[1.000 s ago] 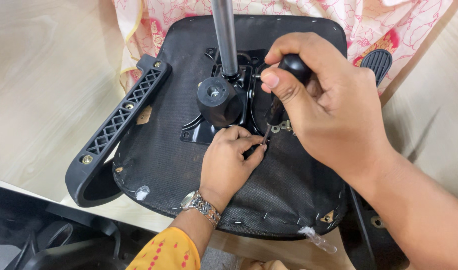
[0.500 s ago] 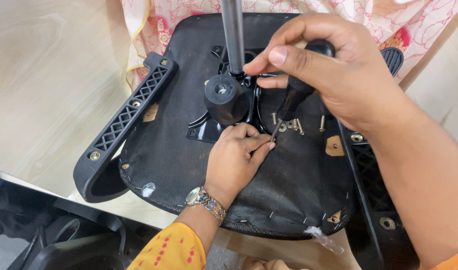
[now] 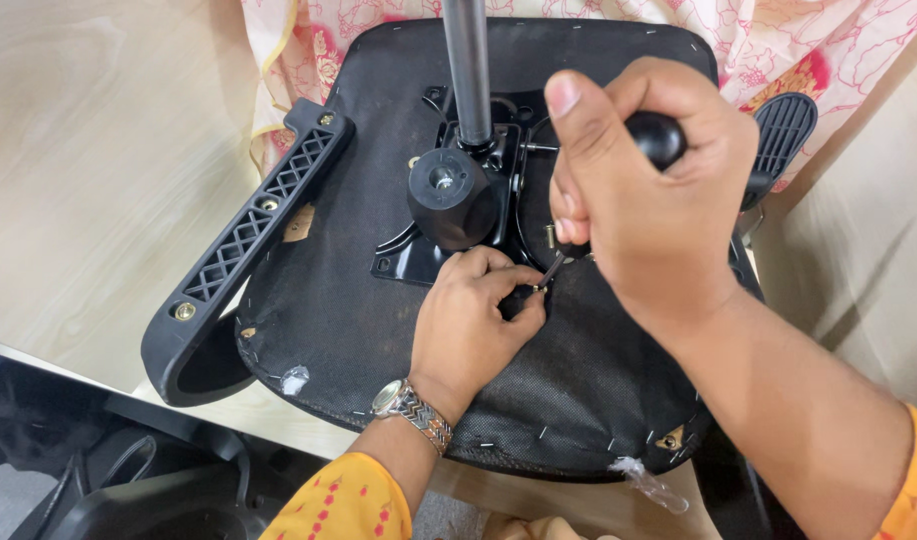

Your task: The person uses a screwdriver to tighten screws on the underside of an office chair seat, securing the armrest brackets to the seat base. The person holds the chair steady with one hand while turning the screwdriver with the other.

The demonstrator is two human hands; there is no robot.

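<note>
- Upside-down black chair seat (image 3: 378, 330) lying flat on a pale wooden table (image 3: 88, 170).
- Right hand (image 3: 648, 190) curled tight into a fist around the black handle of a screwdriver (image 3: 658, 137), thumb sticking up.
- Thin metal tip of the screwdriver slanting down to a small screw (image 3: 536, 290) near the middle of the seat.
- Left hand (image 3: 473, 325) resting on the seat cloth, fingers pinched narrow around that same small screw, right at the tip of the tool.
- Silver wristwatch (image 3: 410, 408) on the left wrist, with a yellow sleeve (image 3: 348, 505) just below it.
- Black metal plate (image 3: 458, 200) at the seat's middle, with a grey pole (image 3: 468, 70) standing up out of it.
- Round black knob (image 3: 448, 195) just above the left hand.
- Black armrest (image 3: 248, 250) with a criss-cross pattern along the seat's left edge; another armrest (image 3: 783, 130) peeking out behind the right hand.
- Pink flowery cloth (image 3: 778, 50) past the far edge of the seat.
</note>
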